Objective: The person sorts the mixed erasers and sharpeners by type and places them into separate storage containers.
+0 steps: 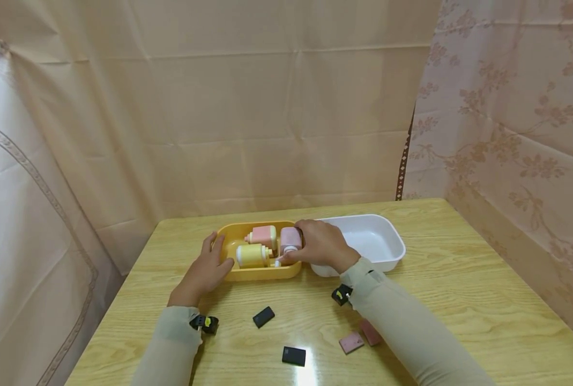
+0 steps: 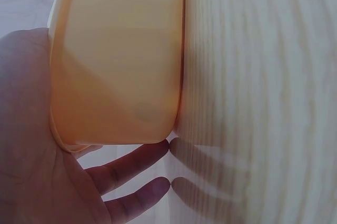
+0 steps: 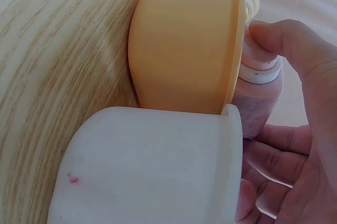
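Note:
My left hand holds the left end of the yellow basin. In the left wrist view, its fingers reach down outside the basin's end, while the thumb is hidden there. Inside the basin lie a salmon-pink bottle and a yellow bottle. At the right end my right hand grips a mauve-pink pump bottle. The right wrist view shows my thumb by this bottle's neck and the other fingers curled around its lower part.
A white basin touches the yellow one's right end. Two small black blocks and two pink blocks lie on the wooden table in front. My right sleeve partly covers one pink block. Beige curtains hang behind.

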Demonstrator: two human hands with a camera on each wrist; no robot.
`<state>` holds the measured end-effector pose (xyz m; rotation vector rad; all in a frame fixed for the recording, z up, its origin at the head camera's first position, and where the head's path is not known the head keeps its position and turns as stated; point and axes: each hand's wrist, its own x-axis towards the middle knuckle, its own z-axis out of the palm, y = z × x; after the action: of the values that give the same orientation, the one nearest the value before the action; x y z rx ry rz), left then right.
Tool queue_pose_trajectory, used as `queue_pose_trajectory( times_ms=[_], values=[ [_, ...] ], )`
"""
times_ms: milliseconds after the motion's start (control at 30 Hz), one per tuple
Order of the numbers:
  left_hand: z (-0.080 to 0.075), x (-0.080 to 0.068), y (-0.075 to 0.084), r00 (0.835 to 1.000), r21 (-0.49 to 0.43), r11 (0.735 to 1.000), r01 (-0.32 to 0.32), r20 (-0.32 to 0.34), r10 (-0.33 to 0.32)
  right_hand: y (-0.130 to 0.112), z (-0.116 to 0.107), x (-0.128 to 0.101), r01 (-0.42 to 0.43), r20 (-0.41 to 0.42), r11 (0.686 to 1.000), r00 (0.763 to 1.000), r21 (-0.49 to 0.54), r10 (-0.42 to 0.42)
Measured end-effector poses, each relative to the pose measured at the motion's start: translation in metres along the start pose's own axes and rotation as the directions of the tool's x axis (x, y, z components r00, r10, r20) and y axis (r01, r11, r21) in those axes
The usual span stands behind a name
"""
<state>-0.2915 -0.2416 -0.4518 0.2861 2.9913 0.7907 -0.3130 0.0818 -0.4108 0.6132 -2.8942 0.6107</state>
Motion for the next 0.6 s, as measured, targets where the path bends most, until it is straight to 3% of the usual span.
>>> queue_pose_trajectory(
  times_ms=[600],
  values=[
    [-0.0008, 0.0010, -0.0023, 1.000, 0.009, 1.000, 0.015, 0.006, -0.015, -0.0023, 0.0021, 0.0018, 0.018, 0.005, 0.999, 1.000, -0.048, -0.018]
  ],
)
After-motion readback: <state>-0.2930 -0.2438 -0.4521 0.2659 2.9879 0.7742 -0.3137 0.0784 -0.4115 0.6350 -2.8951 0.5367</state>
